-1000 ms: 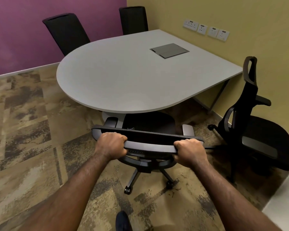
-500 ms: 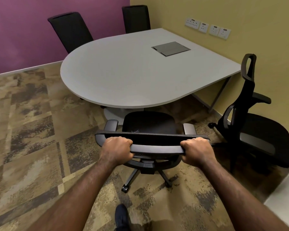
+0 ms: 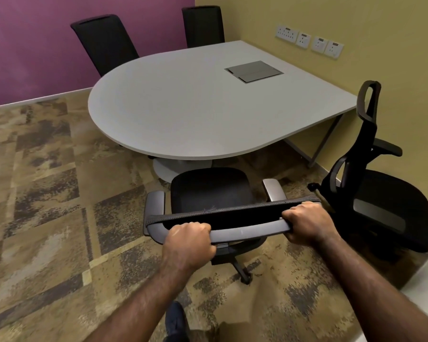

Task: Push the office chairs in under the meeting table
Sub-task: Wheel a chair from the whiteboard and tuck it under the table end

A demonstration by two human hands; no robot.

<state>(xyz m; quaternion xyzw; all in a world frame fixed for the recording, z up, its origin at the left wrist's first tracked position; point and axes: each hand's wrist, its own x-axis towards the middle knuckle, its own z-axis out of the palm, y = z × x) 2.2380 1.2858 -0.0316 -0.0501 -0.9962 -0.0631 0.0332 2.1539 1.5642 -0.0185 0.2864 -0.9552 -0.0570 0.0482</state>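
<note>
The grey desk (image 3: 195,112), rounded at its near end, is standing against the yellow wall; its pedestal base (image 3: 166,170) is showing only partly below the rim, and its slanted leg (image 3: 325,141) is partly hidden by the top. Beyond the desk, two black chairs are tucked in, the left rear chair (image 3: 104,41) and the right rear chair (image 3: 203,25) showing backrests only, seats hidden by the desk. To the right of the desk, a headrest chair (image 3: 381,193) is standing clear of it, turned side-on, its base hard to make out. In front of the desk, the near chair (image 3: 210,191) is sitting with its whole seat clear of the rim; compared with the earlier frames, where the seat was partly under the desk, it is now lying farther out and turned slightly. Its wheeled base is mostly hidden under the seat. The left hand (image 3: 189,240) is curling round the top bar of the backrest at its left end; the right hand (image 3: 307,223) is gripping the same bar at its right end. A hatch plate (image 3: 253,71) is lying flush in the desk. Four wall sockets (image 3: 309,40) are mounted beyond the desk; any lettering is too small to read. A dark shoe (image 3: 177,322) is cut off at the bottom edge.
</note>
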